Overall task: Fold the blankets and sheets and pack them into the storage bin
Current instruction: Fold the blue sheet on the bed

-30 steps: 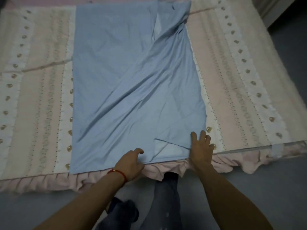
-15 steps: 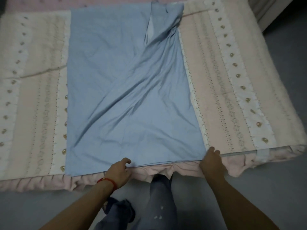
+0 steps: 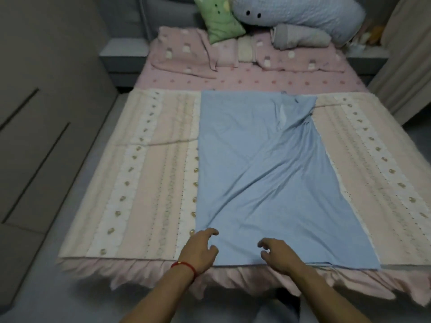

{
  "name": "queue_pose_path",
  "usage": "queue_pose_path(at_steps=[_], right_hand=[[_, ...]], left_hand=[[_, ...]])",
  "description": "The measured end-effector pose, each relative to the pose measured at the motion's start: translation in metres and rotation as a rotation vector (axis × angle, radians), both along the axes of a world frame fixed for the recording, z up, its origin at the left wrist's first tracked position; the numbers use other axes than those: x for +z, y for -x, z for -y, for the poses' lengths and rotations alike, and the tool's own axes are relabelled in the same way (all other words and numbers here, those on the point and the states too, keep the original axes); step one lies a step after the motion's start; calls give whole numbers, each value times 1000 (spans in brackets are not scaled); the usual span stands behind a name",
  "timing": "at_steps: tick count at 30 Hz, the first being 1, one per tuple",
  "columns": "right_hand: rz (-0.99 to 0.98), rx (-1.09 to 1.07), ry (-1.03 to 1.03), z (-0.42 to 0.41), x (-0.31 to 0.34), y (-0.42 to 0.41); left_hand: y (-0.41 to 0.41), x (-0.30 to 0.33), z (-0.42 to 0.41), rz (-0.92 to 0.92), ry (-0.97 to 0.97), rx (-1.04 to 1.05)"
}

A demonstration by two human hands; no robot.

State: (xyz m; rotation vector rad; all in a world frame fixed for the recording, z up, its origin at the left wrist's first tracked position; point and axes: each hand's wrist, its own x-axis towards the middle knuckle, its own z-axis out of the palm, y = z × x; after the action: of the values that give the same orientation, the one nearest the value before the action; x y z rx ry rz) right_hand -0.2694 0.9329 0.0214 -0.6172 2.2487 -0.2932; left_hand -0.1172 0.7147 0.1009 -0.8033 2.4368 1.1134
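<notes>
Blue sheet [image 3: 263, 178] lies folded lengthwise, creased, on the bed's striped blanket [image 3: 149, 183], its near hem at the edge within reach of left hand [image 3: 198, 249] and right hand [image 3: 278, 254], both loosely curled, gripping nothing.

A pale blue sheet [image 3: 261, 178] is lying spread lengthwise, running away from both hands. Diagonal creases are crossing it, and its far right corner is bunching up and showing a lighter underside. Its near edge is sitting just beneath the left hand [image 3: 198, 250] and right hand [image 3: 278, 254].
</notes>
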Motion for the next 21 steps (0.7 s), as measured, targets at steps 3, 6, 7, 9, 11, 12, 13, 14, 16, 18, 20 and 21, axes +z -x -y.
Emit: queue_pose_path(at_steps=[3, 6, 7, 9, 11, 12, 13, 14, 16, 18, 20, 21], right_hand=[[-37, -90, 188, 98, 52, -67], [-78, -96, 375, 194, 105, -123], [-89, -78, 412, 219, 119, -136], [-112, -70, 465, 264, 145, -153], [-148, -97, 516, 313, 166, -164], [-159, -123, 554, 340, 174, -169], [-157, -154, 594, 357, 179, -172], [-145, -187, 641, 389, 181, -178], [-107, -250, 714, 431, 181, -190], [-76, -316, 783, 494, 168, -201], [-31, -384, 832, 544, 159, -214], [-23, -419, 847, 569, 157, -220]], left_hand=[[-67, 40, 78, -87, 46, 20], [-121, 75, 157, -189, 93, 84], [-132, 87, 177, -214, 93, 102], [-145, 107, 213, -268, 91, 123], [-156, 124, 249, -326, 76, 131], [-160, 131, 268, -362, 81, 120], [-161, 137, 278, -374, 70, 117], [-166, 140, 302, -390, 68, 108], [-172, 145, 333, -394, 86, 99], [-180, 140, 385, -392, 115, 86], [-185, 140, 431, -368, 86, 104], [-186, 140, 458, -365, 64, 115]])
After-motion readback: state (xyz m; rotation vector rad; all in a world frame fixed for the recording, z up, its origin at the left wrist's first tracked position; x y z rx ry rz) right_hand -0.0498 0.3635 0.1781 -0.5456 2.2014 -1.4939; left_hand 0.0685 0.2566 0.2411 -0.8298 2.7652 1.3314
